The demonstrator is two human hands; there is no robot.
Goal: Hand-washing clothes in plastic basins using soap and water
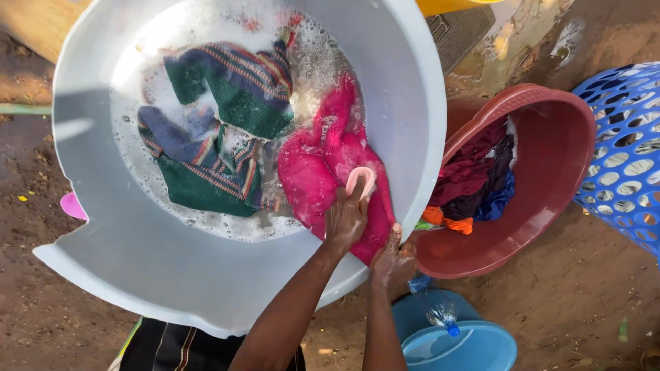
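Two hands work one soaked pink garment (pixel 323 165) against the grey basin (pixel 412 103) wall. My left hand (pixel 346 218) clenches a pink soap bar (pixel 361 180) atop it; my right hand (pixel 393 261) grips the cloth's lower edge just below.

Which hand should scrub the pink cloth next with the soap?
Probably the left hand. It already presses the pink soap bar onto the pink cloth inside the white basin. The right hand sits lower, gripping the cloth's edge at the basin rim, so it looks better placed to hold it.
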